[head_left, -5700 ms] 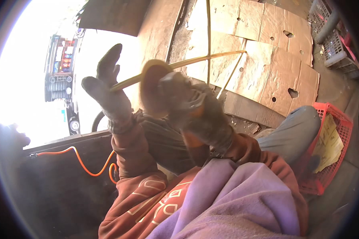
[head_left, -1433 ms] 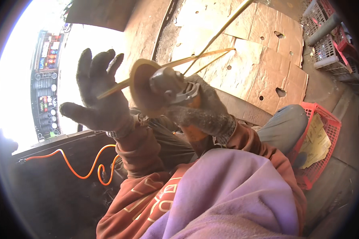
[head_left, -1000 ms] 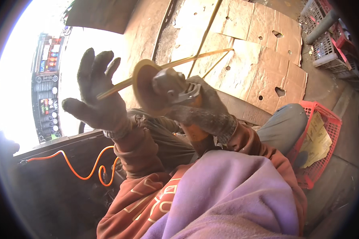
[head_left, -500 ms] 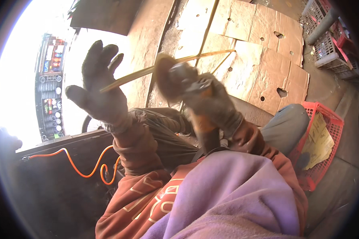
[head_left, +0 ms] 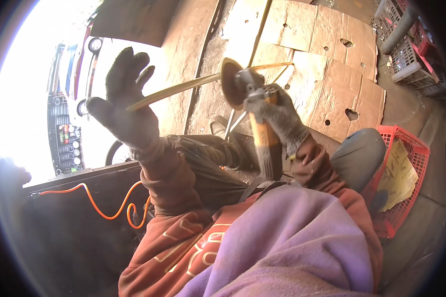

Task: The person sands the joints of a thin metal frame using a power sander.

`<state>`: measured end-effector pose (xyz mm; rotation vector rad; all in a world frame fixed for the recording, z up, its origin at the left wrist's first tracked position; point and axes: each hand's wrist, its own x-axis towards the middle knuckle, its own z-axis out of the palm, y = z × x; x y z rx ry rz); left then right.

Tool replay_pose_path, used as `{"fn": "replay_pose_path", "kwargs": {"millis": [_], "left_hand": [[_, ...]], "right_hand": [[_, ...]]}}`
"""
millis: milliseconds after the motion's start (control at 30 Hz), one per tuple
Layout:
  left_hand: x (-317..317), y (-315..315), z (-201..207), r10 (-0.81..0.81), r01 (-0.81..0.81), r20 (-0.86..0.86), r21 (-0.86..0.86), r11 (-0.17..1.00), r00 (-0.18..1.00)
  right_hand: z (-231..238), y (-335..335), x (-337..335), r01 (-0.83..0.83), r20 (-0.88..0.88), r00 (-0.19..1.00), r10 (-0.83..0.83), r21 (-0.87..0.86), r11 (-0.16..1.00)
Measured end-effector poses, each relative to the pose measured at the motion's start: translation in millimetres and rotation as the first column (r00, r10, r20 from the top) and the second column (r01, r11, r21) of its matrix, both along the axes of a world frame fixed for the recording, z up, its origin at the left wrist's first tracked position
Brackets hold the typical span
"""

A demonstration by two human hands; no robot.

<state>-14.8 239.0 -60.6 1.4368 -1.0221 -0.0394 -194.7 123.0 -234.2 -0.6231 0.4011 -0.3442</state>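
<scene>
My left hand (head_left: 129, 104), in a dark work glove, is raised with its fingers spread. One end of a long yellowish strip (head_left: 178, 91) lies against or just in front of its palm; I cannot tell whether they touch. My gloved right hand (head_left: 277, 116) grips an angle grinder (head_left: 265, 136) with an orange and dark body. The grinder's round brown disc (head_left: 231, 84) stands on edge at the strip's middle, hiding a short part of it. Whether disc and strip touch is not clear. Beyond the disc, the strip runs on over the cardboard.
Flattened cardboard (head_left: 332, 74) with cut holes covers the ground ahead. A red plastic crate (head_left: 406, 188) holding yellowish paper stands by my right knee. Grey crates (head_left: 409, 62) are at the far right. An orange cord or hose (head_left: 104, 218) crosses a dark surface at left.
The grinder in my right hand has moved slightly right along the strip and shows more upright. My left hand stays almost in place. A vehicle has appeared in the bright background at left.
</scene>
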Motion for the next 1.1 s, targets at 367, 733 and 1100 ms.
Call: {"fn": "replay_pose_path", "kwargs": {"millis": [367, 733, 1100], "left_hand": [[63.3, -23.6, 10.5, -0.107, -0.04, -0.53, -0.258, 0.965, 0.842], [-8.2, -101.7, 25.0, -0.004, 0.005, 0.004, -0.084, 0.996, 1.0], [-37.9, -22.9, -13.5, 0.072, -0.071, 0.047, -0.01, 0.997, 0.996]], "right_hand": [[9.8, 24.2, -14.9, -0.011, 0.166, 0.986, 0.0, 0.062, 0.998], [-11.0, 8.8, -61.2, 0.213, 0.17, 0.959, -0.227, 0.099, 0.972], [14.6, 58.3, -2.5, 0.345, 0.269, 0.933, -0.239, -0.482, 0.805]]}}
